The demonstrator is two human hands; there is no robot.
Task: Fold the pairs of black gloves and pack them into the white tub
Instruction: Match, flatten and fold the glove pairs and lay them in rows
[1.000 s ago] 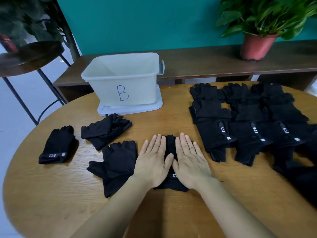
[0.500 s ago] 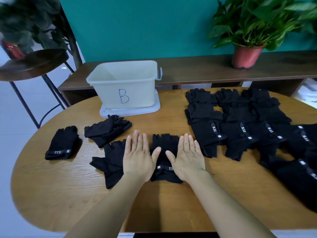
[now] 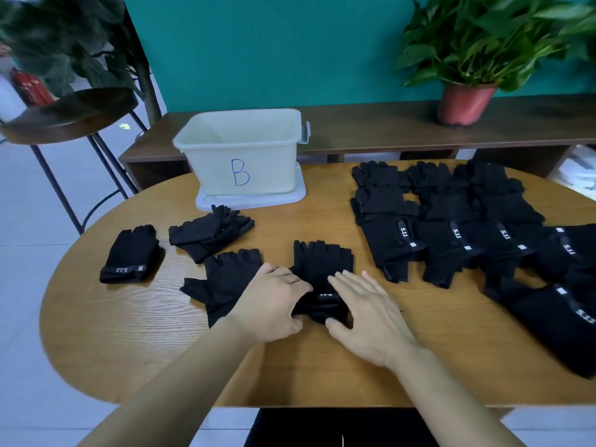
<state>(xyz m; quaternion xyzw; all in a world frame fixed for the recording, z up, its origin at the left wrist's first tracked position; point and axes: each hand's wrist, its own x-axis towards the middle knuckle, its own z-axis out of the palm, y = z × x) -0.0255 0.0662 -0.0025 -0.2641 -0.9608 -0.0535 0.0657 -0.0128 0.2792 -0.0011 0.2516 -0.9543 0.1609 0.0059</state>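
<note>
Two hands meet on one black glove pair [image 3: 322, 266] at mid-counter [image 3: 129, 333] — short-fingered, stacked, small white logo by the cuff. Left hand [image 3: 274, 304] curls round the cuff end, gripping it; right hand [image 3: 364, 314] lies flat, fingers straight, on the pair's right side. White tub [image 3: 245, 162], blue "B" on its wall, stands behind — well apart. More black gloves [image 3: 451, 240] lie in rows at right.

Wooden table [image 3: 129, 333] bears black gloves [image 3: 393, 243] and white tub [image 3: 245, 162] on lid [image 3: 251, 200].

One tub [image 3: 245, 162], two hands [image 3: 271, 304], gloves [image 3: 322, 262] beyond counting
</note>
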